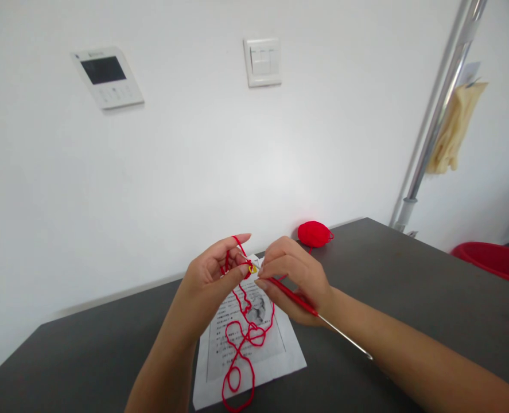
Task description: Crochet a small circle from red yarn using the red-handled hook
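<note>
My left hand (217,267) pinches a small piece of red crochet work (247,272), with red yarn (239,245) running over its raised index finger. A small yellow stitch marker (253,268) shows at the piece, beside the thumb tip. In my right hand (297,275) is a crochet hook (295,296) with a red handle and metal ends. One metal end reaches the crochet work; the other points down toward the right forearm. Whether a loop sits on the hook is too small to tell. Loose red yarn (254,335) hangs and curls below the hands.
A printed sheet of paper (275,367) lies under the yarn on the dark table (108,338). Against the wall at the back sits a red yarn ball (314,234). Beyond the table's right edge are a red basin (490,258) and a metal pole (435,126).
</note>
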`<state>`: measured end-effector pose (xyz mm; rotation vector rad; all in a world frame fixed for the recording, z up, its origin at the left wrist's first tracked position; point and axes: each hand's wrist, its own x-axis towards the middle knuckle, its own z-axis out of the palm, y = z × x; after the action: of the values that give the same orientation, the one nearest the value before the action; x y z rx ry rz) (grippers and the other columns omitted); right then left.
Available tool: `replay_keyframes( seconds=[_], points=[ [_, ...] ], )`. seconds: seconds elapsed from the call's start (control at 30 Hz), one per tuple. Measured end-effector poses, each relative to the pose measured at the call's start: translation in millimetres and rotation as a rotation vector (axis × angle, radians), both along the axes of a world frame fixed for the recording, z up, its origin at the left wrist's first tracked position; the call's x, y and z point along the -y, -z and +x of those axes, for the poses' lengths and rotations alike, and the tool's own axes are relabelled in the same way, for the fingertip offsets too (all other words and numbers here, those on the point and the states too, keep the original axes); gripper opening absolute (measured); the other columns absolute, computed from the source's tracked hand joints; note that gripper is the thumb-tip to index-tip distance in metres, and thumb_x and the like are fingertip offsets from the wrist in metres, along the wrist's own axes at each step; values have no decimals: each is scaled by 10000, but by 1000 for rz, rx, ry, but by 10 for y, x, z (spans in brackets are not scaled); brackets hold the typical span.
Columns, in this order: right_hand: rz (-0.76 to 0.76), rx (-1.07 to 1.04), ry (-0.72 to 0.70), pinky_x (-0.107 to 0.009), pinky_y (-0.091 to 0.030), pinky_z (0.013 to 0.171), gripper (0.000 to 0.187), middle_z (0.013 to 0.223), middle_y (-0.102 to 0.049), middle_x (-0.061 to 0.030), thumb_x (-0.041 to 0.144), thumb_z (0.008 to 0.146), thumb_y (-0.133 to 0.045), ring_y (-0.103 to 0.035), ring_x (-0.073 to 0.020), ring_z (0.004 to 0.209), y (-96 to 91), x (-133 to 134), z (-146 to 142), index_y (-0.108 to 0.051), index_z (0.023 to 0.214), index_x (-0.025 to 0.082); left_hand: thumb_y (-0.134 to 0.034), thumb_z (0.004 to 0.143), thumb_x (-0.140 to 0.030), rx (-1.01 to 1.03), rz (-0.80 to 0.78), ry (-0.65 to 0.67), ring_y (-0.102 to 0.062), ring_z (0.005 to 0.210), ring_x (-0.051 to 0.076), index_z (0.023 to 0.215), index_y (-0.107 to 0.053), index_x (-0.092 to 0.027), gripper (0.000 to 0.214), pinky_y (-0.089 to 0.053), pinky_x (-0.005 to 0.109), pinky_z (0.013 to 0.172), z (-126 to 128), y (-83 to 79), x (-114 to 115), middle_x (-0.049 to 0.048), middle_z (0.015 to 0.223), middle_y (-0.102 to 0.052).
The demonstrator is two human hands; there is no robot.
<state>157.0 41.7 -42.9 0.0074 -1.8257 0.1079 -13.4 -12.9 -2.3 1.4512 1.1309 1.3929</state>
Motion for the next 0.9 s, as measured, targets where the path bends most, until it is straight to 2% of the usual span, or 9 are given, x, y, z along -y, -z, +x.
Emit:
replay_keyframes(
  seconds=[0.37,0.63,0.9],
  points=[
    [70,10,-50,-346,-568,689,233,839,-612,-70,62,832,-566,-593,-200,811,4,-13,-18,-558,1040,166,-765,708,-188,-60,-21,-43,-536,663,100,1153,-730,-154,448,-450,229,657,24,-58,15,-44,685,-596],
    [93,0,32,-347,-595,727,189,882,-672,-75,74,888,-604,-641,-189,826,-4,-60,24,-581,1051,165,-785,742,-229,-42,-2,-34,-564,700,97,1164,-723,-190,428,-477,215,685,-9,-26,24,-37,733,-624],
    [96,69,6,-362,-613,869,191,1085,-714,-130,101,930,-596,-686,-207,1051,-57,-72,75,-581,1107,173,-790,743,-251,-21,2,-20,-590,730,127,1175,-720,-182,443,-501,250,716,-24,-31,31,-11,751,-653]
  ],
)
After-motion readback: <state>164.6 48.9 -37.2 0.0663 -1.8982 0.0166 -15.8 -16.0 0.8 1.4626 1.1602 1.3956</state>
